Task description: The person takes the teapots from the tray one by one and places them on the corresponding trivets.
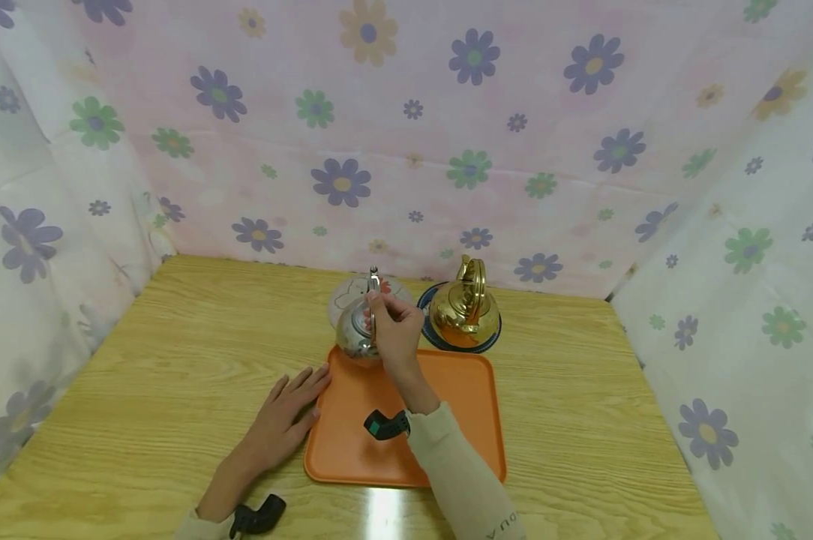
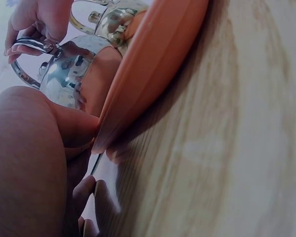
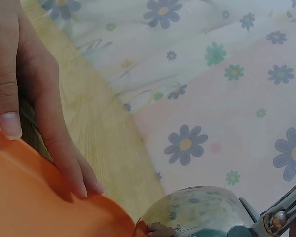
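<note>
Two hands share the work: nearest you, your left hand (image 1: 288, 420) lies flat with fingers spread on the table (image 1: 177, 360), fingertips against the left edge of the orange tray (image 1: 447, 420). Beyond it, your right hand (image 1: 396, 330) pinches the upright handle of the silver kettle (image 1: 355, 334) at the tray's far-left corner. Farther right, the gold kettle (image 1: 463, 307) sits apart on its blue plate (image 1: 428, 334).
</note>
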`<state>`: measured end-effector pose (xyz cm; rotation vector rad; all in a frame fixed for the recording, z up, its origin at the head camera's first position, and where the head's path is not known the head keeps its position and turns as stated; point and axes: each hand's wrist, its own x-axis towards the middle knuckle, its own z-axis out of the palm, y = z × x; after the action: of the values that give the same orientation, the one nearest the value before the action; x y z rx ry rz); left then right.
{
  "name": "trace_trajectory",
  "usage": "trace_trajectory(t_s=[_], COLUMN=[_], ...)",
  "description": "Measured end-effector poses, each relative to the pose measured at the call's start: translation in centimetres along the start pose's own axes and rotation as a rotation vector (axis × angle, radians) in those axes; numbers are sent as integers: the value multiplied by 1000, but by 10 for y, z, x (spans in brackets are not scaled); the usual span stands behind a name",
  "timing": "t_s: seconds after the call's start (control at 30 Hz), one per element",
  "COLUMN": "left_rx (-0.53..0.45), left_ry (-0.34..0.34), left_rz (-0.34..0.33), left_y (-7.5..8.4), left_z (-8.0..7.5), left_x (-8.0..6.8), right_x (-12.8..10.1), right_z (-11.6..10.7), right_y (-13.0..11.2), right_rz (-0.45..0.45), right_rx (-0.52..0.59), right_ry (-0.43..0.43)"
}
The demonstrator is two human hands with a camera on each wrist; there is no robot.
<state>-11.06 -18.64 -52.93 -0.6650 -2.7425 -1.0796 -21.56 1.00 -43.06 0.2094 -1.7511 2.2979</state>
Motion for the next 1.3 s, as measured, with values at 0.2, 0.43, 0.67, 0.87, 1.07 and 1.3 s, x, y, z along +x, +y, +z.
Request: trace_trajectory(t_s=[0.2, 0.43, 0.67, 0.87, 1.07, 1.3], left_rx=[4, -1, 4, 10, 13, 2], left_ry=[1, 11, 4, 6, 6, -3], left_rz=[2, 12, 12, 12, 14, 9], left_y=[0, -1, 0, 1, 1, 1], left_z=[0, 0, -1, -1, -1, -2], left_x=[0, 0, 0, 0, 0, 0], right_x=[3, 8, 12, 15, 20, 24], right_z=[1, 2, 3, 3, 3, 4], right_y=[-1, 3, 2, 3, 4, 5], right_rz=[34, 21, 23, 23, 7, 26], right_rx=[7, -4, 11, 8, -4, 6], right_ry=[17, 12, 10, 2, 0, 6])
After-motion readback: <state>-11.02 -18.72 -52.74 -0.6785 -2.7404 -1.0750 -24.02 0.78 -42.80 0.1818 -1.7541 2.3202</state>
